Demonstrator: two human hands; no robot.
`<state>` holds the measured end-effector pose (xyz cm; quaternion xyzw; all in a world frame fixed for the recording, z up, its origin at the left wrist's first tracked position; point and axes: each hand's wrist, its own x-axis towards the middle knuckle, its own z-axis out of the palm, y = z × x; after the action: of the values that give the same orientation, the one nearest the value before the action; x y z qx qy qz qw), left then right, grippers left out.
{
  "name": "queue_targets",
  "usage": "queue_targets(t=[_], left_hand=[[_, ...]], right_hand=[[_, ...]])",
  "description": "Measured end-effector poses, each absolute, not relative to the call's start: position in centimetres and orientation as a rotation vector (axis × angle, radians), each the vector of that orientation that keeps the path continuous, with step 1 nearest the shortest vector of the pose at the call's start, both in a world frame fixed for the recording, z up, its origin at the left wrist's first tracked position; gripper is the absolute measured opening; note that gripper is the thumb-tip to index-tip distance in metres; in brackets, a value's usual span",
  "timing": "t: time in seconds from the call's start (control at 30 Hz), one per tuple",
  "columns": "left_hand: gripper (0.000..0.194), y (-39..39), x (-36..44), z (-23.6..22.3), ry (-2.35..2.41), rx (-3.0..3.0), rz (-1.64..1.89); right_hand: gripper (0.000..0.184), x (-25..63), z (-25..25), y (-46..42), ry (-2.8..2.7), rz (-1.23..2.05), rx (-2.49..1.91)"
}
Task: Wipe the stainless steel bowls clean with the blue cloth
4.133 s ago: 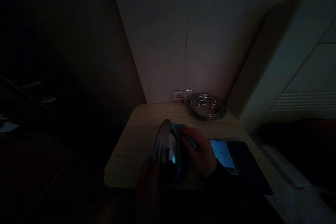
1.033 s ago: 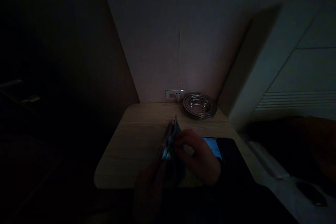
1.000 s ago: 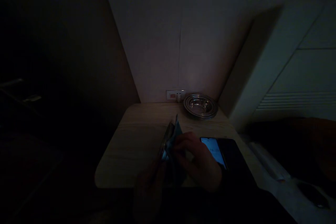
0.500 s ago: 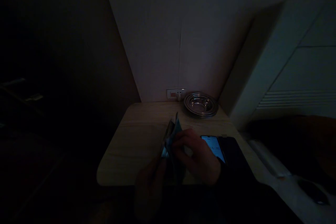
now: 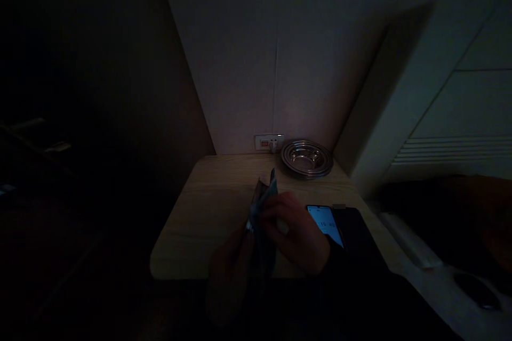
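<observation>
In dim light, my left hand (image 5: 230, 269) is closed round the lower end of a bundle of thin sheets (image 5: 260, 192). They look like banknotes, but darkness hides their print. My right hand (image 5: 294, 229) pinches a bluish sheet (image 5: 273, 185) at the right side of the bundle, its fingertips bent and partly blurred. The bundle stands tilted upright between both hands, above the front part of a small wooden table (image 5: 204, 208). The lower ends of the sheets fade into shadow.
Nested steel bowls or plates (image 5: 307, 160) sit at the table's back right, by a wall socket (image 5: 269, 142). A lit phone (image 5: 325, 224) in an open dark flip case (image 5: 358, 232) lies right of my right hand. A dark oval object (image 5: 477, 292) rests on the pale surface at far right.
The bluish sheet's upper tip has shifted slightly right, and the bundle's top edges look more spread. Both hands stay nearly in place. The digits on the phone screen differ.
</observation>
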<state>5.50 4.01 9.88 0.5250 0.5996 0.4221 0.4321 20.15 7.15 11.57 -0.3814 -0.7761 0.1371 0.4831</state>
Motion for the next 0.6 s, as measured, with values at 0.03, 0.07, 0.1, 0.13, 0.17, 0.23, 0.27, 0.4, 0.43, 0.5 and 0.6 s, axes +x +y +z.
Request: queue_targets(t=[0.03,0.07,0.1,0.13,0.17,0.23,0.27,0.4,0.43,0.5,0.6], left_hand=[[0.045,4.0,5.5,9.9,1.5,1.316,1.057],[0.045,3.9,5.5,9.9,1.508,1.313,1.057],[0.044,3.9,5.5,9.9,1.514,1.31,1.053],[0.044,4.0,5.5,9.9,1.512,1.312,1.046],[0.043,4.0,5.4,9.9,1.504,1.318,1.04],[0.043,4.1,5.3,9.9,1.486,1.32,1.039],[0.044,4.1,5.2,9.9,1.478,1.319,1.041],[0.044,4.1,4.9,10.0,1.498,1.352,1.02],[0.042,4.1,4.8,10.0,1.49,1.382,1.012],[0.041,4.1,4.6,9.9,1.474,1.412,1.015],[0.046,4.1,4.5,9.7,1.51,1.357,1.048]], right_hand=[[0.012,20.2,11.5,7.3,-1.859,0.317,-0.943],[0.012,20.2,11.5,7.4,-1.828,0.307,-0.955],[0.012,20.1,11.5,7.6,-1.82,0.311,-0.951],[0.011,20.0,11.5,7.7,-1.838,0.328,-0.929],[0.011,19.9,11.6,7.8,-1.864,0.351,-0.905],[0.01,19.7,11.9,8.0,-1.891,0.388,-0.897],[0.01,19.6,12.1,8.1,-1.871,0.394,-0.919],[0.012,19.3,12.7,7.9,-1.846,0.391,-0.944],[0.012,19.3,12.8,7.9,-1.891,0.403,-0.917],[0.011,19.3,12.8,8.2,-1.939,0.426,-0.881],[0.011,19.4,12.6,9.1,-1.818,0.463,-0.98]])
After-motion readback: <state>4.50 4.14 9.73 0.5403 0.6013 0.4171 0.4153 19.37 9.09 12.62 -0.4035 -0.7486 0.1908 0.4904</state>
